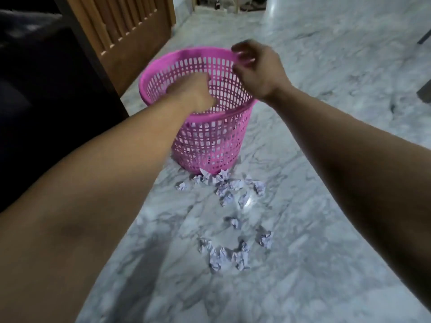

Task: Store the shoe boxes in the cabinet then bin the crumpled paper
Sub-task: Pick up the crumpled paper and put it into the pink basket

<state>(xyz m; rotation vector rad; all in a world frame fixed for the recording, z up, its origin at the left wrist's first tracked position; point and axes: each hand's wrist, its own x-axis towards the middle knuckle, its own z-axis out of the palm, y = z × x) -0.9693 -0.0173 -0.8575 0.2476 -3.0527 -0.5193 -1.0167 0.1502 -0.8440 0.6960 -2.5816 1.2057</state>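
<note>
A pink plastic mesh basket stands on the marble floor, tilted a little. My right hand pinches its far right rim between thumb and fingers. My left hand reaches down into the basket's mouth with its fingers curled; what they hold, if anything, is hidden. Several balls of crumpled white paper lie at the basket's near base. A second loose ring of crumpled paper lies closer to me. No shoe box or cabinet shows.
A slatted wooden door stands behind the basket on the left. Dark furniture fills the left side. Grey marble floor stretches to the right, with a dark object at the right edge.
</note>
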